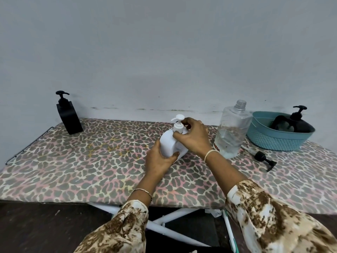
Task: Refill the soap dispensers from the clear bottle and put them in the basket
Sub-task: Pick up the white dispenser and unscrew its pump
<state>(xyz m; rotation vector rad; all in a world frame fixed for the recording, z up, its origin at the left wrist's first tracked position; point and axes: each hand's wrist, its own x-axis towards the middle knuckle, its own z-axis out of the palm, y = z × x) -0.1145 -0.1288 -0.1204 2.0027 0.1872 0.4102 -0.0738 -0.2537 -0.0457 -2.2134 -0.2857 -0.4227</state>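
Observation:
A white soap dispenser [168,143] stands near the middle of the table. My left hand [160,159] grips its body from the near side. My right hand [195,137] is closed around the collar of its white pump [178,123]. To the right stands the clear bottle [231,128], uncapped and roughly half full. A teal basket [273,141] at the far right holds a black dispenser [299,123]. Another black dispenser [68,115] stands at the table's back left corner.
A loose black pump head [262,158] with its tube lies on the leopard-print table [91,161] between the bottle and the basket. A grey wall rises right behind the table. White frame legs show under the near edge.

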